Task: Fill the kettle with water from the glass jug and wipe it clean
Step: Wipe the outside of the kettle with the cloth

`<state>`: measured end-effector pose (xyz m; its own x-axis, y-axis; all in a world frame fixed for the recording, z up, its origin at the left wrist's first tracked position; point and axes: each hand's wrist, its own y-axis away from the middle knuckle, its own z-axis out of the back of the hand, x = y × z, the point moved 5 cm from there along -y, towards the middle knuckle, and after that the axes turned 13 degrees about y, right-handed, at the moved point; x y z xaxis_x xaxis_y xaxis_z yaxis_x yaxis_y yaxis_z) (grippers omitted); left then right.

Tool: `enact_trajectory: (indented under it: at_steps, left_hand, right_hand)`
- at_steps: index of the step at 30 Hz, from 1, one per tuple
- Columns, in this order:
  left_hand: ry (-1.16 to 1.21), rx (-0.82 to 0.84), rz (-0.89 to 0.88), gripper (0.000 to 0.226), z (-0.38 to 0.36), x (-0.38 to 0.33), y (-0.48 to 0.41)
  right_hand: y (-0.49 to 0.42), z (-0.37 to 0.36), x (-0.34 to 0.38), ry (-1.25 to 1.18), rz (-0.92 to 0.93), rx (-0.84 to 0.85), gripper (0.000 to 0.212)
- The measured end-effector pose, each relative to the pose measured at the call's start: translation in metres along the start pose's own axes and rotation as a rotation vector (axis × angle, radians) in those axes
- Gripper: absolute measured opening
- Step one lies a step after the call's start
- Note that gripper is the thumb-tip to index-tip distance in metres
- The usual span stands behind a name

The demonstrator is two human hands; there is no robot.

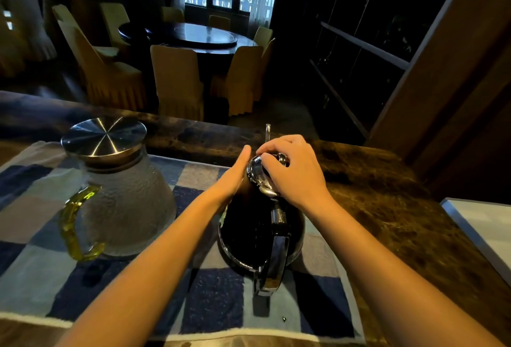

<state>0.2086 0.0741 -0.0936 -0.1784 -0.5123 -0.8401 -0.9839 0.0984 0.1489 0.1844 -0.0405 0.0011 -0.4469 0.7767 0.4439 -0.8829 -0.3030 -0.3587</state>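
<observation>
A dark, shiny kettle (249,233) stands on a blue checked cloth (210,302) in front of me, its handle toward me and a thin spout rising behind it. My right hand (293,172) grips the kettle's round metal lid (260,178) from above. My left hand (235,172) presses flat against the left side of the kettle's neck. The textured glass jug (130,200), with a yellow-green handle and a steel lid, stands on the same cloth to the left, upright and untouched.
The cloth lies on a dark marble counter (387,203). A pale tray or board edge (481,230) sits at the right. Beyond the counter are covered chairs (177,81) around a round dining table, and dark shelving (373,50) at the right.
</observation>
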Motion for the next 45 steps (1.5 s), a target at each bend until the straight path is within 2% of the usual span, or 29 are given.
enact_trajectory:
  at_steps: [2, 5, 6, 8, 11, 13, 16, 19, 22, 24, 27, 31, 34, 36, 37, 39, 40, 41, 42, 45]
  left_hand:
    - [0.03, -0.027, -0.036, 0.059, 0.008, 0.012, 0.012]
    - [-0.04, -0.213, -0.194, 0.046, 0.032, 0.036, 0.048]
    - [-0.035, -0.226, -0.252, 0.042, 0.035, 0.046, 0.062]
    - [-0.029, -0.166, -0.33, 0.055, 0.028, 0.053, 0.082]
    - [-0.135, -0.111, -0.362, 0.083, -0.003, 0.027, 0.079]
    - [-0.147, -0.038, -0.395, 0.083, -0.02, 0.005, 0.063]
    - [-0.184, -0.06, -0.306, 0.082, -0.007, -0.002, 0.034]
    - [-0.247, -0.262, -0.181, 0.072, 0.03, 0.028, 0.029]
    - [-0.034, -0.353, -0.205, 0.074, 0.043, 0.063, 0.063]
    - [0.028, -0.265, -0.285, 0.078, 0.028, 0.066, 0.087]
    - [-0.042, -0.071, -0.388, 0.082, -0.005, 0.032, 0.087]
    - [-0.15, -0.03, -0.312, 0.086, -0.019, -0.01, 0.047]
    - [-0.193, -0.098, -0.144, 0.079, -0.002, 0.0, 0.023]
    - [-0.218, -0.192, -0.149, 0.08, 0.011, 0.01, 0.022]
    - [-0.236, -0.266, -0.181, 0.08, 0.017, 0.015, 0.027]
    - [-0.271, -0.569, -0.287, 0.064, 0.023, 0.031, 0.054]
    - [-0.227, -0.658, -0.346, 0.059, 0.015, 0.043, 0.076]
    - [-0.161, -0.635, -0.404, 0.054, -0.001, 0.053, 0.094]
    - [-0.078, -0.544, -0.47, 0.055, -0.02, 0.056, 0.106]
    - [0.057, -0.22, -0.561, 0.086, -0.055, 0.033, 0.098]
  right_hand:
    - [0.0, 0.0, 0.001, 0.022, 0.003, 0.016, 0.016]
    - [0.001, -0.002, 0.0, 0.008, -0.013, 0.045, 0.017]
    - [0.001, -0.002, 0.0, 0.008, -0.018, 0.048, 0.017]
    - [0.0, -0.001, 0.002, 0.012, -0.02, 0.046, 0.017]
    - [-0.001, -0.001, 0.002, -0.001, -0.003, 0.013, 0.016]
    - [0.0, 0.001, 0.002, 0.0, 0.019, -0.035, 0.018]
    - [-0.001, 0.001, 0.001, 0.034, 0.034, -0.072, 0.025]
    - [-0.003, 0.0, -0.001, 0.056, 0.013, -0.07, 0.03]
    - [-0.002, -0.001, -0.002, 0.049, 0.006, -0.074, 0.028]
    - [-0.003, -0.001, -0.002, 0.052, 0.009, -0.075, 0.027]
    - [-0.004, -0.002, -0.003, 0.055, 0.011, -0.067, 0.027]
    - [-0.003, -0.003, -0.003, 0.063, -0.002, -0.084, 0.027]
    - [-0.004, -0.003, -0.003, 0.048, -0.007, -0.083, 0.028]
    - [-0.004, -0.003, -0.003, 0.044, -0.02, -0.078, 0.029]
    - [-0.003, -0.003, -0.003, 0.042, -0.027, -0.08, 0.029]
    - [-0.003, -0.004, -0.003, 0.038, -0.035, -0.087, 0.029]
    - [-0.002, -0.004, -0.004, 0.035, -0.035, -0.087, 0.03]
    - [-0.002, -0.004, -0.004, 0.034, -0.034, -0.087, 0.03]
    - [-0.002, -0.004, -0.005, 0.036, -0.034, -0.087, 0.03]
    - [-0.001, -0.003, -0.004, 0.044, -0.028, -0.089, 0.029]
